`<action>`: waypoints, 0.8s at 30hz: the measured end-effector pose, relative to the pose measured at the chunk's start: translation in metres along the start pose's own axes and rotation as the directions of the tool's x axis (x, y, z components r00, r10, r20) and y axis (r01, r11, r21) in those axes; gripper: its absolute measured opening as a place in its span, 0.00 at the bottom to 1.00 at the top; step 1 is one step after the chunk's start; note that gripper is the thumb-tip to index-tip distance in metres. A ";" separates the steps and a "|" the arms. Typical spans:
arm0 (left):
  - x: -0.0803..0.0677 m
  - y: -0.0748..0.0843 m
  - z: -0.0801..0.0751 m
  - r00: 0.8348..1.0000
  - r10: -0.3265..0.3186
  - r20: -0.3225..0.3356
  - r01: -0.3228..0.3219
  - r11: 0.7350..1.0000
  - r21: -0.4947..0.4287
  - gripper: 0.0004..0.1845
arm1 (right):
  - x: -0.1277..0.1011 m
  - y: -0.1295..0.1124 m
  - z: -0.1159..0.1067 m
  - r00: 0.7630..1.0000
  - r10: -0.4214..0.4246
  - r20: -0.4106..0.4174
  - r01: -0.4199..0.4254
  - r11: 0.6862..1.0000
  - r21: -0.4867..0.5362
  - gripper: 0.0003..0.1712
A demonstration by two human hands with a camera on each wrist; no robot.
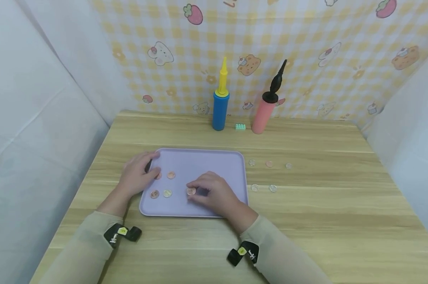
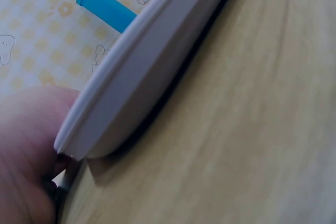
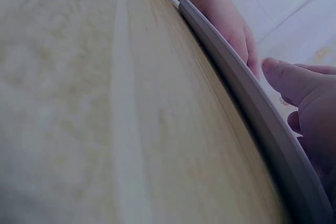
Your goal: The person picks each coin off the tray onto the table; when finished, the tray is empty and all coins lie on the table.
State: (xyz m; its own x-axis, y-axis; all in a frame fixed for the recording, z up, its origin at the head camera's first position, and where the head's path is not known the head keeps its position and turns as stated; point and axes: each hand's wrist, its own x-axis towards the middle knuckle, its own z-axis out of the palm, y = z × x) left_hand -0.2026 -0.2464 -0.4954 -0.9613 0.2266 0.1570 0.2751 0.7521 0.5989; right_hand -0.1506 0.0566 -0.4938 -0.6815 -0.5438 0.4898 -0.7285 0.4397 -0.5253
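Coin [image 1: 191, 191] part hidden under right hand [image 1: 215, 195] fingers; coin faces too small.

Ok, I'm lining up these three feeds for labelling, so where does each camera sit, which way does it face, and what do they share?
Head: worn high, looking forward and down at the lilac tray on the wooden table; both sleeves, left hand and right hand show.
Left wrist: low at the table surface, looking along the tray's rim toward the blue pump; part of the left hand shows.
Right wrist: low at the table, looking across the tray's edge; both hands show.
Shared: the tray and table appear in all three views.
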 end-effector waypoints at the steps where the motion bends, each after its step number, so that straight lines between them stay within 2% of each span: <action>1: 0.000 0.000 0.000 1.000 0.002 0.000 -0.002 1.000 0.000 0.29 | -0.002 0.000 -0.001 1.000 -0.027 -0.008 0.027 0.999 -0.023 0.13; 6: 0.000 0.001 0.001 1.000 -0.006 0.003 0.006 1.000 -0.008 0.27 | -0.014 -0.001 -0.010 0.982 -0.174 -0.078 0.165 0.981 -0.106 0.14; 10: -0.001 0.001 0.000 1.000 -0.012 0.001 0.012 1.000 -0.004 0.27 | -0.025 0.003 -0.018 0.967 -0.207 -0.148 0.191 0.975 -0.114 0.16; 19: -0.002 0.001 -0.002 1.000 -0.008 -0.005 0.008 1.000 0.004 0.28 | -0.047 0.016 -0.041 0.948 -0.152 -0.281 0.130 0.987 -0.096 0.17; 24: 0.000 0.002 -0.001 1.000 0.005 -0.002 -0.005 1.000 0.007 0.27 | -0.065 0.029 -0.060 0.952 -0.055 -0.301 0.026 0.995 -0.100 0.19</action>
State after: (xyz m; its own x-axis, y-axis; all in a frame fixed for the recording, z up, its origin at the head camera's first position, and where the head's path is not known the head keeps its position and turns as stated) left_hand -0.2022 -0.2458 -0.4938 -0.9600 0.2286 0.1616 0.2797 0.7552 0.5929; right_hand -0.1315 0.1481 -0.4992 -0.6302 -0.3266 0.7044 -0.7490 0.4948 -0.4407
